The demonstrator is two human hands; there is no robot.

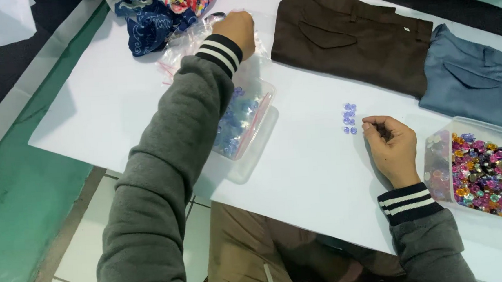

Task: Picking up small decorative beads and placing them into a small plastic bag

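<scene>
**Small blue beads sit at 10 o'clock of the right hand; left hand far off at the bag pile**

Head view, looking down on a white counter [115, 108].

Right hand [392, 144] — resting on the counter, knuckles up, fingers curled loosely inward. Whether anything is pinched inside the curl I cannot tell. Just beside its fingertips, toward 10 o'clock, lies a small cluster of pale blue beads [349, 118]. The cluster runs as a short column, long axis roughly 12-to-6 in the frame. Beads and fingertips are near but apart, as far as the picture shows.

Left hand [237, 32] — stretched well away to the upper part of the counter, fingers closed down onto crumpled clear plastic bags [184, 43]. It appears to be gripping or pressing the plastic; the fingertips are hidden, so the grip itself is not certain. Beneath the left forearm sits a clear container of blue beads [244, 121], with a zip bag lying in it.

Relation that matters: the loose bead cluster is much nearer the right hand than the left.

Other items: clear tub of mixed coloured beads [478, 170] at 3 o'clock of the right hand, just beside the wrist; brown trousers [349, 39] and blue-grey trousers [480, 83] folded along the far edge; patterned blue fabric [150, 19] at 9 o'clock of the left hand.
</scene>
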